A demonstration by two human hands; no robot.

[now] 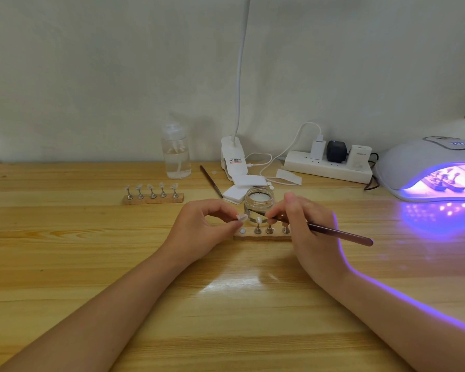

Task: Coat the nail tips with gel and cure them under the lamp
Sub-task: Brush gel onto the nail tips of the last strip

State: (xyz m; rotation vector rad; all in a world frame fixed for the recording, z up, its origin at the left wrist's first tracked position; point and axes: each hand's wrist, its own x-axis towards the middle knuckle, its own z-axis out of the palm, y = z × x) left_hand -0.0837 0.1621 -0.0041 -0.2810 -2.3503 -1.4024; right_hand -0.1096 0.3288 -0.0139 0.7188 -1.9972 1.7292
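Meanwhile, the left hand [204, 224] pinches a nail tip [242, 217] while the right hand [301, 221] grips a brush [338, 233], bristles toward 9 o'clock. An overloaded brush could flood the tip's edges

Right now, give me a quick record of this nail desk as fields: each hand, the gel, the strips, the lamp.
left hand: pinches a small pale nail tip
right hand: holds a thin dark brush, bristles toward the tip
clear glass gel jar: open, behind the hands
near wooden strip: one stand spot empty
far wooden strip: five tips, untouched
white curing lamp: lit purple, stands inside
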